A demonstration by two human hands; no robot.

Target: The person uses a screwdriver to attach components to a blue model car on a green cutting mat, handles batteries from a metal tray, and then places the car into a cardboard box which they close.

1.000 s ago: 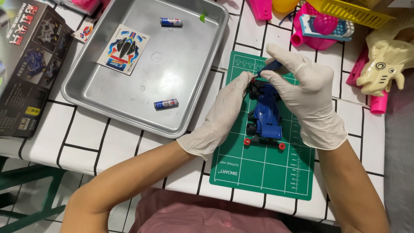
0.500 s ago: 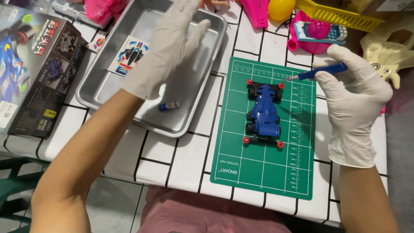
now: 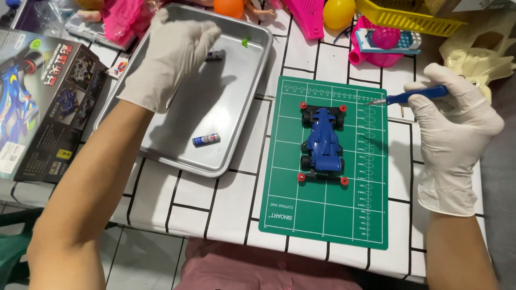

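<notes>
A blue toy race car with red rollers stands on a green cutting mat, nobody touching it. My right hand, in a white glove, grips a blue-handled screwdriver to the right of the mat, its tip over the mat's top right corner. My gloved left hand hovers over the far end of a metal tray, fingers curled down beside a small battery. What lies under that hand is hidden. A second battery rests near the tray's front.
A toy-car kit box lies left of the tray. Pink and yellow plastic toys, a yellow basket and a cream toy figure crowd the table's far edge. A small green piece sits in the tray.
Both hands left the car. My left hand swung over to the tray's far end, covering the sticker card there. My right hand drew back to the right with the screwdriver.
</notes>
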